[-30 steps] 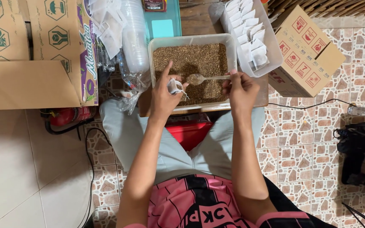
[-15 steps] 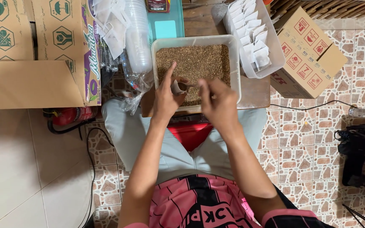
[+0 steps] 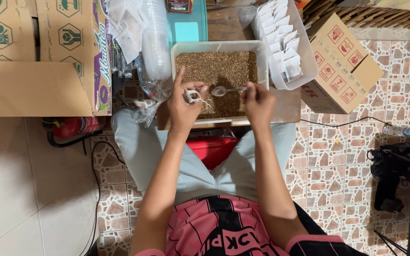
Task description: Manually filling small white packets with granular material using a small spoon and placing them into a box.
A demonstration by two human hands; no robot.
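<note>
While the left hand [image 3: 182, 105] pinches a small white sachet [image 3: 193, 96] (crumpled), the right hand [image 3: 258, 102] grips a spoon [image 3: 224, 90].

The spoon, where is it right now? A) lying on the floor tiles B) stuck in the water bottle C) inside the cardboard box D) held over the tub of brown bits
D: the right hand holds the spoon by its handle above the tub of brown bits, next to the little white bag in the left hand.
</note>
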